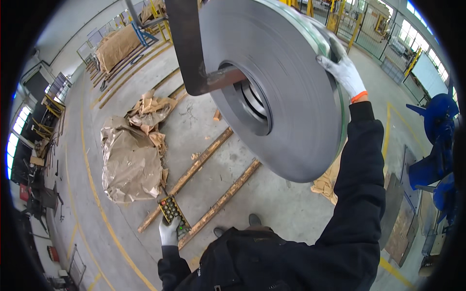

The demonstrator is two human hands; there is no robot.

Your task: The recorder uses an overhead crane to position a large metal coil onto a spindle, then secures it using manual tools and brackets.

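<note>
A large steel coil (301, 111) hangs in front of me on a dark steel C-hook (187, 48), whose arm reaches into the coil's centre hole. My right hand (344, 70), in a white glove with an orange cuff, lies against the coil's outer edge, fingers stretched out along it. Low on the left, my gloved left hand (169, 230) is closed around a yellow and black remote control (173, 212) with several buttons. The fingers under the remote are partly hidden.
Wooden beams (221, 202) lie on the floor under the coil. Crumpled brown wrapping paper (131, 160) is heaped at left. A wrapped bundle (119, 46) stands far left on rails. Blue machinery (437, 145) and a metal plate (403, 218) are at right.
</note>
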